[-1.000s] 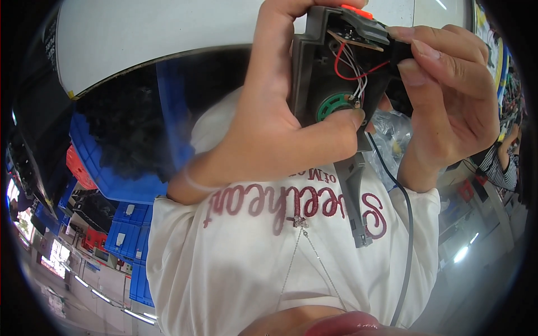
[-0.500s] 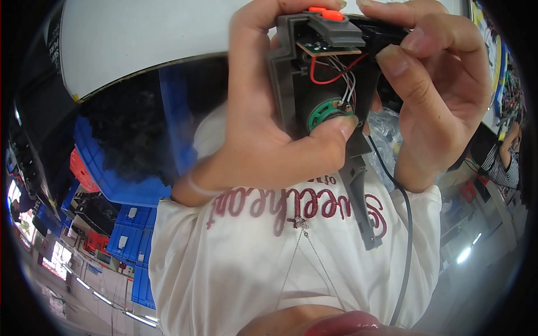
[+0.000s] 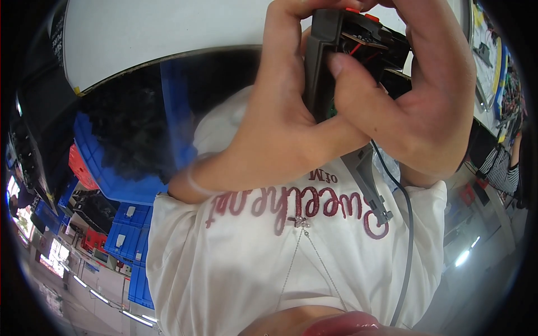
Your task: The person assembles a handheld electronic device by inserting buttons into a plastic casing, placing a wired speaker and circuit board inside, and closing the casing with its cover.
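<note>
A dark grey plastic housing [image 3: 322, 61] with an open inner side is held up near the top of the view. My left hand [image 3: 286, 117] is closed round its left edge, the thumb running underneath my right hand. My right hand [image 3: 414, 101] arches over the right side, its thumb pressed inside beside a circuit board [image 3: 364, 42] with red wire. Orange buttons [image 3: 371, 18] show at the top edge. My hands cover most of the inside, the green round speaker included. A narrow grey plastic arm [image 3: 364, 179] extends below the housing, over my white shirt.
A white tabletop [image 3: 168, 28] lies beyond my hands. Below its edge, a blue bin [image 3: 106, 182] holds dark material. Several blue crates [image 3: 129, 227] are at left. A grey cable [image 3: 408, 241] hangs along my shirt. A person in a striped sleeve [image 3: 500, 168] is at right.
The housing has moved right and turned, so less of its inside shows. My right hand has come across it, its thumb going from the right edge to the inside, near the left wall.
</note>
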### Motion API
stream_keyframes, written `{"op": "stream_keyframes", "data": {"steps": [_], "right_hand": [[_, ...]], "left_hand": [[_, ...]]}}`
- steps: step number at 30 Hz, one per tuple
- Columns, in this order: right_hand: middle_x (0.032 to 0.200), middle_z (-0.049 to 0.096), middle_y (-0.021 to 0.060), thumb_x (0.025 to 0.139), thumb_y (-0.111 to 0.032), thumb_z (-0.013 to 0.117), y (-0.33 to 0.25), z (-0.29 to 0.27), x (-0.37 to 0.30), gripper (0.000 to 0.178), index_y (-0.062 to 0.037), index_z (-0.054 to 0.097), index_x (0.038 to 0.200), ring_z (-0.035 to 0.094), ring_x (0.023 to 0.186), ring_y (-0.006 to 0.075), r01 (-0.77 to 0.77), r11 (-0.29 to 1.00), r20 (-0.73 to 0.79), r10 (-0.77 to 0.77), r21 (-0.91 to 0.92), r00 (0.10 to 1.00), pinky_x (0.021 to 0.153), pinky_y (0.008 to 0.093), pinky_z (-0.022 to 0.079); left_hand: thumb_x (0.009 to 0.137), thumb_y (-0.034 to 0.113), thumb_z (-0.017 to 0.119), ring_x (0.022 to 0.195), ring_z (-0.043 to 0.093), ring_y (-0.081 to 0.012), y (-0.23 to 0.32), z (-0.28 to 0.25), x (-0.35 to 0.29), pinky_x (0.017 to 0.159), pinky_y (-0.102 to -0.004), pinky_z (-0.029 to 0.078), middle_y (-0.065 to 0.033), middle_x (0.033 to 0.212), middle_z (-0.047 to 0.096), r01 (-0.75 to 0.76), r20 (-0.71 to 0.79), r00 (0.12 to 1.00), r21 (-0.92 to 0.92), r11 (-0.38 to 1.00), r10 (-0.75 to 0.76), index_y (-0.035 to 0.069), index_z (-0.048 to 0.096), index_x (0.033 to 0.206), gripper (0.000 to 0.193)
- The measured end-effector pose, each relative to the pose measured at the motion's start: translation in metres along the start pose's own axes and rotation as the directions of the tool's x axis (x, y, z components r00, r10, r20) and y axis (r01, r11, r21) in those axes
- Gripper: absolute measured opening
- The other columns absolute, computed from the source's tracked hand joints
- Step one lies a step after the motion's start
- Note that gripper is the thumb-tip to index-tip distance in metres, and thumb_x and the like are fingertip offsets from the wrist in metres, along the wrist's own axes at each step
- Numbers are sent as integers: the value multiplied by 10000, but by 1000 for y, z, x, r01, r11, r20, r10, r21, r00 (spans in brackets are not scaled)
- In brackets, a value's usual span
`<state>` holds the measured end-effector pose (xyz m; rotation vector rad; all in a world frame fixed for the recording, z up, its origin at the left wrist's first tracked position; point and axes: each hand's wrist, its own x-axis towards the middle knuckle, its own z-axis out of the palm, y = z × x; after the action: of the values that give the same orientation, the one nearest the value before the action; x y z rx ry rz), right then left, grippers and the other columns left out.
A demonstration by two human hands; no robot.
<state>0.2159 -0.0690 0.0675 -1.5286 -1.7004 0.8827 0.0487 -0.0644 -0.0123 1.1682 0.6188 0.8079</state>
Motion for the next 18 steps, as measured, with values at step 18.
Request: {"op": "stream_keyframes", "data": {"steps": [18], "right_hand": [[1255, 618, 222, 777, -91, 768, 33, -46, 6, 568, 79, 533, 1265, 616, 1180, 293, 424, 879, 249, -370, -219, 895, 1072, 435, 450]], "left_hand": [[698, -67, 590, 1198, 604, -241, 4, 4, 3, 1034, -349, 473, -150, 1309, 570, 158, -25, 984, -322, 933, -176, -18, 294, 1505, 860]]}}
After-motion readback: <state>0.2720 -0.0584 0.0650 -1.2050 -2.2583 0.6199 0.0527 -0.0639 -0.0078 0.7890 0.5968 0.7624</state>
